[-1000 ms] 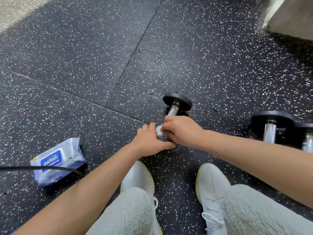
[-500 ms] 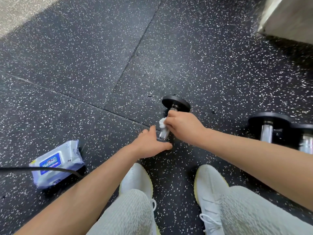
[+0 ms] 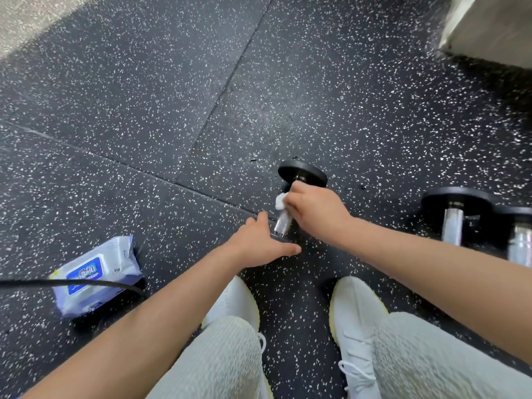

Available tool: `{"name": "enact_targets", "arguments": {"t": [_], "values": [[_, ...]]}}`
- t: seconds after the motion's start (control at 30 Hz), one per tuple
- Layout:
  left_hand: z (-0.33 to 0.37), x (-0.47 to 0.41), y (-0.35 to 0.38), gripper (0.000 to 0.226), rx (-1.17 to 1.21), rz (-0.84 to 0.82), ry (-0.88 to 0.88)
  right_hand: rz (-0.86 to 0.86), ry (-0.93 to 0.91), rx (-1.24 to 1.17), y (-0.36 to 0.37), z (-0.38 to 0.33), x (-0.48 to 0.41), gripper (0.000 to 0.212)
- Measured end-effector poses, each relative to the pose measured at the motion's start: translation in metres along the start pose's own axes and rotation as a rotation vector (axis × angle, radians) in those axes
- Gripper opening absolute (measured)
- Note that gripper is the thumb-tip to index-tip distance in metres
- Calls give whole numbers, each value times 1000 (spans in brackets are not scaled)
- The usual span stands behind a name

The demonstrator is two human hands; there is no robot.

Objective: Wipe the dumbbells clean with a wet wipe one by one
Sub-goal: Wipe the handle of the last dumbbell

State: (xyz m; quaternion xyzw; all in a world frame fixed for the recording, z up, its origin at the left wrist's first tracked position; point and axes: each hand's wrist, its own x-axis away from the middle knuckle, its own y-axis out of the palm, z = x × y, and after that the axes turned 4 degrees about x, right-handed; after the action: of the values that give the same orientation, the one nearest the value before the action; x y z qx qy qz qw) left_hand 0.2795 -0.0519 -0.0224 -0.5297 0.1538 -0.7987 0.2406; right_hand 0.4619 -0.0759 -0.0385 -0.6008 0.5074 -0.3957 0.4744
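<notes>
The dumbbell [image 3: 283, 223] lies on the speckled floor [image 3: 144, 110], just ahead of the person's white shoes [image 3: 236, 300]. The right hand [image 3: 316, 211] is curled round its steel handle near the far plate, with a white wipe [image 3: 280, 200] bunched under the fingers. The left hand [image 3: 259, 243] rests flat, fingers straight, on the near end (that plate is hidden beneath it). Two more dumbbells [image 3: 453, 214] sit to the right. A pack [image 3: 95, 277] of wipes lies to the left, with a black cable [image 3: 72, 282] across it.
</notes>
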Motion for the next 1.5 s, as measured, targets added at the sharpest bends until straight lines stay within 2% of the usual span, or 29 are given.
{"name": "enact_targets", "arguments": {"t": [0.07,0.13,0.2,0.3,0.4,0.53,0.63,0.77,0.83,0.93,1.03,1.13,1.3,1.37,1.5], "values": [[2,2,1,127,-1,-1,1,79,115,2,1,5,-7,14],[4,3,1,122,-20,-7,10,87,161,3,3,1,-6,13],[5,4,1,115,-29,-11,18,53,117,-21,7,-8,5,7],[5,2,-1,104,-6,-18,12,-61,-54,-71,13,-15,25,4],[4,0,-2,109,-11,-39,3,-80,-124,-58,10,-8,22,5],[7,-2,0,115,-59,-42,7,47,72,40,-1,16,-7,5],[7,-2,0,118,-74,-37,12,24,129,69,2,11,-2,4],[7,-2,2,112,-99,-12,23,-114,-69,14,13,-8,29,16],[9,0,3,107,-112,1,36,-108,-121,20,11,0,28,17],[12,2,3,113,-139,9,38,-6,6,70,6,17,8,8],[13,3,2,118,-153,6,34,71,145,84,2,20,-4,9],[13,3,2,118,-160,-4,36,51,145,66,7,6,9,7],[12,2,4,111,-180,9,54,-78,-72,24,14,0,31,11],[13,4,5,112,-193,19,61,-46,-28,55,10,10,20,4],[15,6,3,112,-193,20,54,51,154,67,2,18,-7,8]]}}
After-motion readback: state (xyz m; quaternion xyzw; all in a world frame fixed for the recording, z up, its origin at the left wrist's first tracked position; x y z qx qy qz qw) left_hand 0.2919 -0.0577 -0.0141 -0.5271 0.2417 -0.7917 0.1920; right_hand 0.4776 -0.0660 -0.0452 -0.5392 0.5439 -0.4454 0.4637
